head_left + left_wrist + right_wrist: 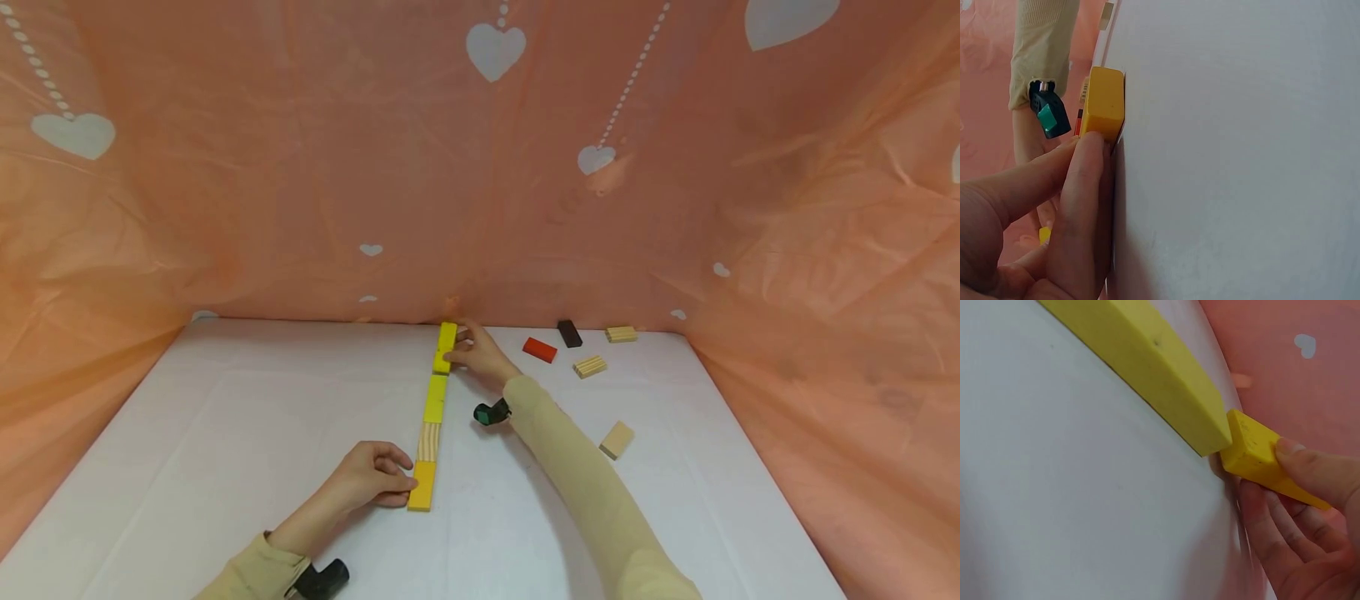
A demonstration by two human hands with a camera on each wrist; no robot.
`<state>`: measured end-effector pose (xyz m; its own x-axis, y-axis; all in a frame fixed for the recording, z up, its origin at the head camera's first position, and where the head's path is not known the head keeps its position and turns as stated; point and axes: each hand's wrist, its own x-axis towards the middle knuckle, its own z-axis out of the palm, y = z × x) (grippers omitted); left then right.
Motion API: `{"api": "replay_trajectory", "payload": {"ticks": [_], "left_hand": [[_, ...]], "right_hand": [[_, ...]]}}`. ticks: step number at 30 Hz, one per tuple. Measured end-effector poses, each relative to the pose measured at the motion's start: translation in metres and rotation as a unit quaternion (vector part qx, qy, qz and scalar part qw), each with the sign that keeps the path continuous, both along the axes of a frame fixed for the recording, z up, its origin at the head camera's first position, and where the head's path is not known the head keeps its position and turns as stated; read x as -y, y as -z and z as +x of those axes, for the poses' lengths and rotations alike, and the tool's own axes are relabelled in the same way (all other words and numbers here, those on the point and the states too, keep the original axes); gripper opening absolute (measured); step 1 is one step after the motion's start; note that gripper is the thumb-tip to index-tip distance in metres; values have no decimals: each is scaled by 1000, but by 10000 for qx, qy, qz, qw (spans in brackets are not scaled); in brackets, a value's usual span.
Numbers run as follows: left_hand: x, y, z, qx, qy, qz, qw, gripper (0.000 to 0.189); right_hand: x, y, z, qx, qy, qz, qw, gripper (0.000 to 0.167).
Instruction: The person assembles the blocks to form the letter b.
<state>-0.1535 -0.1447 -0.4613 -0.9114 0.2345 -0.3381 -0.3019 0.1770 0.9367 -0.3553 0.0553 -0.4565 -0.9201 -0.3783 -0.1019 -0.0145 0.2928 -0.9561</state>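
Five or so blocks form a row in the head view. At its near end lies an orange-yellow block (422, 487); my left hand (369, 478) rests against its left side, fingertips at the edge. Close up in the left wrist view, fingers (1085, 181) touch this block (1107, 97) from one side. A striped wooden block (428, 442) and a flat yellow block (435, 398) continue the row. At the far end my right hand (482, 357) pinches a bright yellow block (1257, 447) between thumb and fingers, its end right at the neighbouring yellow block (1147, 359).
To the right lie a red block (540, 350), a dark block (569, 334), two ridged wooden blocks (590, 367) and a plain wooden block (617, 440). An orange curtain (480, 183) with white hearts encloses the white table (262, 400) at the back and sides.
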Motion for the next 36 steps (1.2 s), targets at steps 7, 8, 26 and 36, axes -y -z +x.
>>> {"api": "replay_trajectory", "payload": {"ticks": [7, 8, 26, 36], "left_hand": [[-1, 0, 0, -7, -5, 13, 10000, 30], [-1, 0, 0, -8, -13, 4, 10000, 30], [-3, 2, 1, 1, -130, -124, 9998, 30], [-3, -2, 2, 12, -115, -114, 9999, 29]], "right_hand": [[2, 0, 0, -127, -110, 352, 9992, 72], [2, 1, 0, -115, -102, 337, 9993, 73], [2, 2, -3, -271, -167, 922, 9952, 70], [3, -5, -2, -324, -257, 1364, 9898, 58]]}}
